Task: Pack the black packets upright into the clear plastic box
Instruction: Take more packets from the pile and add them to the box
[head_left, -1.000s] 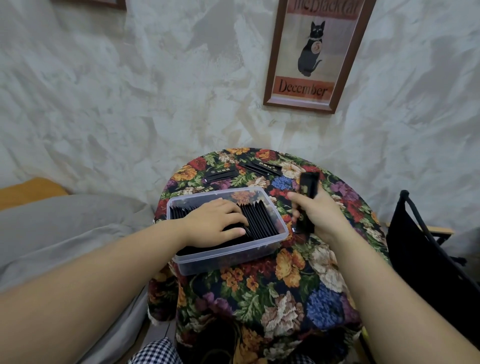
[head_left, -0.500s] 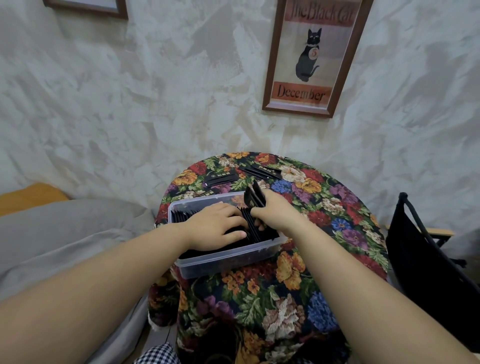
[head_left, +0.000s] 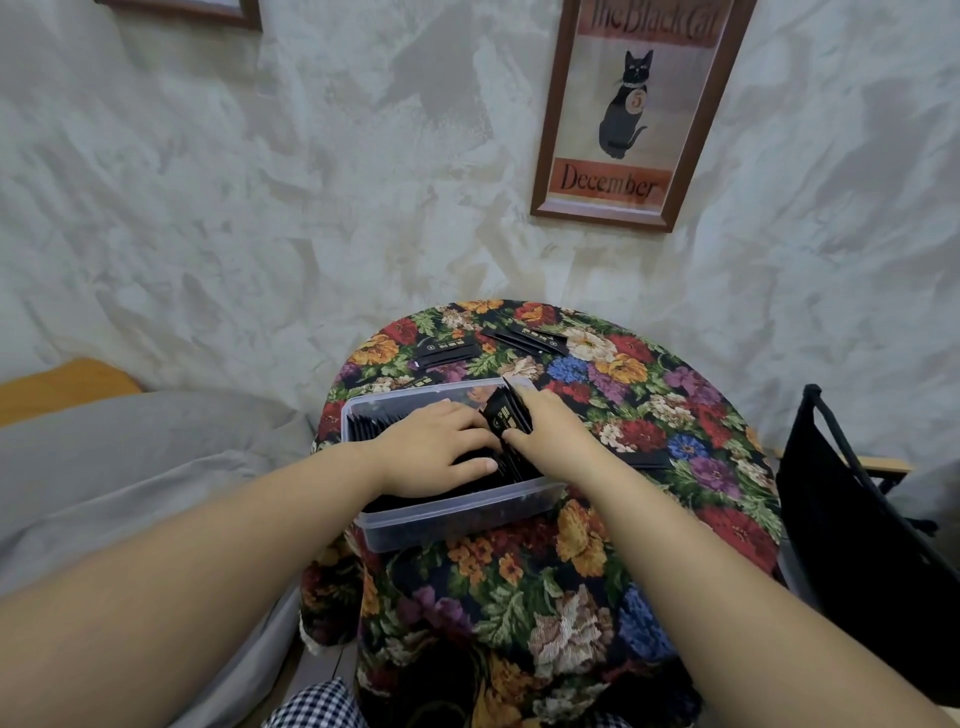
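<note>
A clear plastic box (head_left: 447, 522) stands on a small round table with a floral cloth (head_left: 561, 597). A row of black packets (head_left: 363, 428) stands upright inside it. My left hand (head_left: 434, 449) lies flat on top of that row, fingers spread, pressing it toward the left. My right hand (head_left: 553, 434) grips a few black packets (head_left: 506, 415) and holds them upright at the right end of the row, partly inside the box. More loose black packets (head_left: 447, 351) and another loose pair (head_left: 524, 338) lie flat at the table's far side.
A single black packet (head_left: 647, 460) lies on the cloth right of the box. A black bag on a folding frame (head_left: 857, 519) stands to the right of the table. Grey bedding (head_left: 130, 467) lies to the left. A framed cat print (head_left: 631, 109) hangs on the wall.
My right hand carried the packets from the right of the box over to it and has pushed them down at the right end of the row. My left hand stayed on the row.
</note>
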